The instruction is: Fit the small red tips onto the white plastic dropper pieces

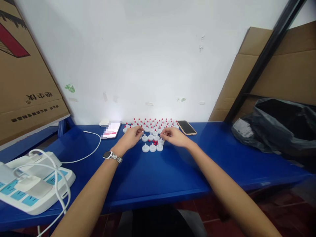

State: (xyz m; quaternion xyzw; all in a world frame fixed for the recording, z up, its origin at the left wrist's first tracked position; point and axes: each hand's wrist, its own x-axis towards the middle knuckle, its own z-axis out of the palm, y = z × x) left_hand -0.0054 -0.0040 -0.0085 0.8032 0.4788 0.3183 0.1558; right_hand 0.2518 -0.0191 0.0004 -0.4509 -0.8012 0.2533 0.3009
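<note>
Both hands, left (132, 136) and right (174, 136), pinch small white caps (152, 147) mid-worktop (158, 177); fingers together, exact hold unclear. Caps look light, stiff, tippy: take by the rim.

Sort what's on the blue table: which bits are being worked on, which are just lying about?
In hand: white caps, small red tips, red-tipped caps, left hand, right hand.
Lying about: two phones, power strip, white cable, black bag, cardboard boxes.
</note>
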